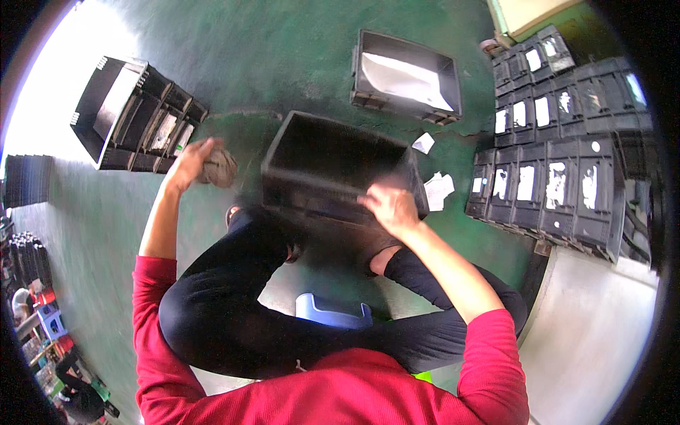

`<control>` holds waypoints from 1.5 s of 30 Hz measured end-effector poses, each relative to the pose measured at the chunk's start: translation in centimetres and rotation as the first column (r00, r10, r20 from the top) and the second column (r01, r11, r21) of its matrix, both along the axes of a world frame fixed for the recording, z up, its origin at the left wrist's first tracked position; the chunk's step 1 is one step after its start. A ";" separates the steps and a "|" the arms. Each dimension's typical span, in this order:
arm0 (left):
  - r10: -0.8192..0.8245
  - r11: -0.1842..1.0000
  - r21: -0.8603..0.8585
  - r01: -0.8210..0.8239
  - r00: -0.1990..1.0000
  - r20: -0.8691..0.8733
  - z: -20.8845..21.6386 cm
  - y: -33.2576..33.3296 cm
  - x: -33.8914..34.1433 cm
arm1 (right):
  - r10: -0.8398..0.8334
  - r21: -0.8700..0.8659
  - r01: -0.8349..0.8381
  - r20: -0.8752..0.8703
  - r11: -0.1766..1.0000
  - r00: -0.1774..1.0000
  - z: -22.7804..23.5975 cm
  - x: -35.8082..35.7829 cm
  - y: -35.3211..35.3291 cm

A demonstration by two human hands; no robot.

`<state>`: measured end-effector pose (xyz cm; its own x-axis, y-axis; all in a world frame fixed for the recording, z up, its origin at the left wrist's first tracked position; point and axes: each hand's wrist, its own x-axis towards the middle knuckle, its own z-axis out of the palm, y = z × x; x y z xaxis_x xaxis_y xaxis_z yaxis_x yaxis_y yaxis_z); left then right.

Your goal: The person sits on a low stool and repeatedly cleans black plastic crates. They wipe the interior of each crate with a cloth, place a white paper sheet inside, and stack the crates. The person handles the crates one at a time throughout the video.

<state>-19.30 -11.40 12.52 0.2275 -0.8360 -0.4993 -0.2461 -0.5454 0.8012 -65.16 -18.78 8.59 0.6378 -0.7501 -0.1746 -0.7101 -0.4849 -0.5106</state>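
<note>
Stacked black rectangular plastic crates (567, 152) stand right of the right hand (391, 207). An open black rectangular plastic crate (308, 195) sits between the hands; the blurred right hand meets its near side, grip impossible to tell. The left hand (190, 163) clutches a crumpled grey-brown cloth (219, 168), apart from the crate.

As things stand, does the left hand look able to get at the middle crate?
Probably yes: the middle crate is near and nothing seems to stand between. However, the left hand seems to hold a rag, which may hinder its grip.
</note>
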 end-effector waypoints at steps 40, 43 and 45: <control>0.130 0.925 -0.381 0.007 0.934 0.333 20.5 3.1 4.6 | -0.025 -0.243 0.048 0.097 0.969 0.995 -3.3 3.4 3.0; -0.016 0.894 -0.436 0.100 0.981 0.194 23.1 1.8 -0.8 | 0.000 -0.299 0.003 0.009 0.954 1.000 -7.0 2.7 3.7; -0.115 0.857 -0.487 0.166 0.984 0.134 24.8 0.7 -4.2 | 0.009 -0.302 -0.004 0.016 0.953 1.000 -8.5 2.4 4.0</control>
<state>-23.46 -10.71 37.30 0.1143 -0.9934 0.0072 -0.3804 -0.0370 0.9241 -62.79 -14.75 0.05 0.6436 -0.7621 0.0701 -0.6992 -0.6227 -0.3513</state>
